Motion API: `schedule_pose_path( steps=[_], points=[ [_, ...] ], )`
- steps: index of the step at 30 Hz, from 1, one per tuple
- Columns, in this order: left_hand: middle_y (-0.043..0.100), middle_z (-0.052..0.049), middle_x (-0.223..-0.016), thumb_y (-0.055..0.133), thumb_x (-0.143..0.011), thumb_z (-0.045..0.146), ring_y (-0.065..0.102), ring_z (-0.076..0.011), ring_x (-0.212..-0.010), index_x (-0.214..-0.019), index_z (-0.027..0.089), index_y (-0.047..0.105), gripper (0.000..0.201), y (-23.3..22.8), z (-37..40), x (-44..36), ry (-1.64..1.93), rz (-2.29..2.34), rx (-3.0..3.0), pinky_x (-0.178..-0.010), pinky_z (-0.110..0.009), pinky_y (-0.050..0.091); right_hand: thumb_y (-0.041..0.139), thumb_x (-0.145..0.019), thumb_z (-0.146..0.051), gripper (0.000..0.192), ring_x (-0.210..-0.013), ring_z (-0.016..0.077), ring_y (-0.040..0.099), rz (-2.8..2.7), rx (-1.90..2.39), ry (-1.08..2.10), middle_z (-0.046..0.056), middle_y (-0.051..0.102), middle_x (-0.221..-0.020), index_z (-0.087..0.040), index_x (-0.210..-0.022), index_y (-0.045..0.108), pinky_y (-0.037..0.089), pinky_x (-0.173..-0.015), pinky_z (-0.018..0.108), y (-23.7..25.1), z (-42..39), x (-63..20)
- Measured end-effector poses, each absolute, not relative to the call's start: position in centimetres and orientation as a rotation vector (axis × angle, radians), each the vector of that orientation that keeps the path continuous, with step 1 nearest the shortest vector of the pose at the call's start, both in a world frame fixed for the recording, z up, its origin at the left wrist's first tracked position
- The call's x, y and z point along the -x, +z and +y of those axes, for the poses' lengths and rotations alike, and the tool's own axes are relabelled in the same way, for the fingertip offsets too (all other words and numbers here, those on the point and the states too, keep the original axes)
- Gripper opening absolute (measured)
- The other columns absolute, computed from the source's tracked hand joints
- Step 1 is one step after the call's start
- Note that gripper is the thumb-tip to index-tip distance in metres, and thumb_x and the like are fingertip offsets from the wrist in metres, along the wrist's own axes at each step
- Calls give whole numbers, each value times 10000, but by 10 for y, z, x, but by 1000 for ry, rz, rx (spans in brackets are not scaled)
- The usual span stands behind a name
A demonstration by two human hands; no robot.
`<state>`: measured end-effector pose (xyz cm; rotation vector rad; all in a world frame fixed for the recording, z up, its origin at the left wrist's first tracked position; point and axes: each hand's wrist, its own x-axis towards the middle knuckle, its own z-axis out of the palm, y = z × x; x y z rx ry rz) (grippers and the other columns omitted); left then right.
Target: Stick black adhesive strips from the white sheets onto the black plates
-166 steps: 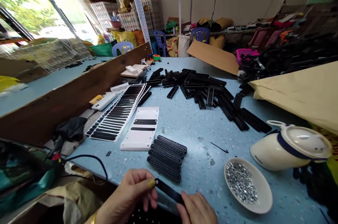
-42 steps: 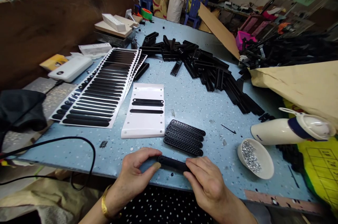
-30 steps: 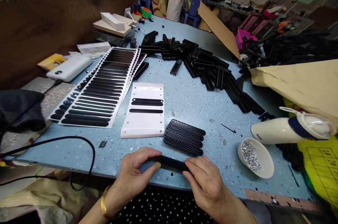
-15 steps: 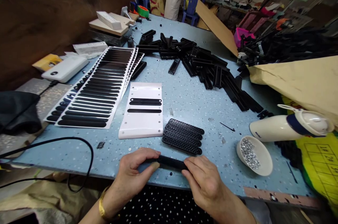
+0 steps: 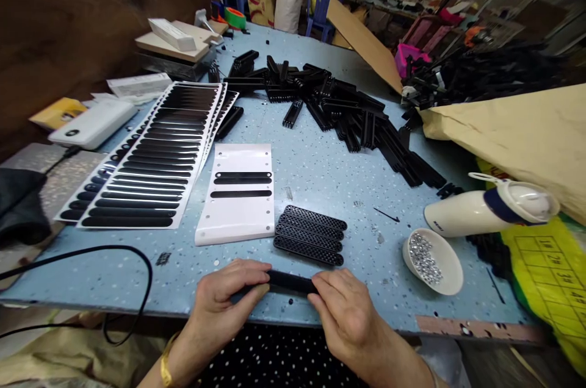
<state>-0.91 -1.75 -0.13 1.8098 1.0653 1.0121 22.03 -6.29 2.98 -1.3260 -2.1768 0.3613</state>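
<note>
At the bottom centre of the frame, the left hand (image 5: 224, 299) and the right hand (image 5: 345, 312) hold together one long black plastic strip (image 5: 288, 282), which lies flat near the front edge of the light blue speckled table (image 5: 320, 180). The fingers of each hand are closed narrowly around one end of the strip, thumb below and fingers on top. Just above the hands, in the lower centre, four black perforated strips (image 5: 309, 234) lie side by side and touch each other. To their left is a white backing sheet with two black stickers (image 5: 238, 193), and further left a fan of sheets full of black oval stickers (image 5: 151, 159). At the lower right stands a small white bowl of silver beads (image 5: 433, 254), beside a white bottle lying on its side (image 5: 489, 208).
</note>
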Motion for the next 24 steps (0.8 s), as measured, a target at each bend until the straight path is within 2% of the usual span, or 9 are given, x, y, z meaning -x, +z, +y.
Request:
schedule_pose_path(
  steps=[6,16,24],
  points=[
    [782,-37,-907,670,-816,120,740,-187,-838,-908,225,740,156,0,-21,5,1049,1143,-1855,-784,-328,621,468,-923,-63,215,-801,260,638,-2160,1330,317,135,683,-842,-73,-1010,664,565,-692,438,26,-64,-220],
    [767,-56,-947,707,-797,202,729,-199,-845,-1054,210,693,257,2,-19,6,968,1216,-1967,-774,-337,616,482,-918,-68,210,-810,262,645,-2153,1356,337,135,690,-863,-83,-1033,658,560,-733,454,27,-66,-220],
    [742,-47,-911,662,-830,220,705,-192,-843,-975,218,692,147,3,-15,4,865,1181,-2000,-754,-328,596,495,-902,-48,217,-789,244,641,-2067,1348,400,122,686,-849,-86,-1047,652,561,-718,430,29,-64,-220]
  ],
)
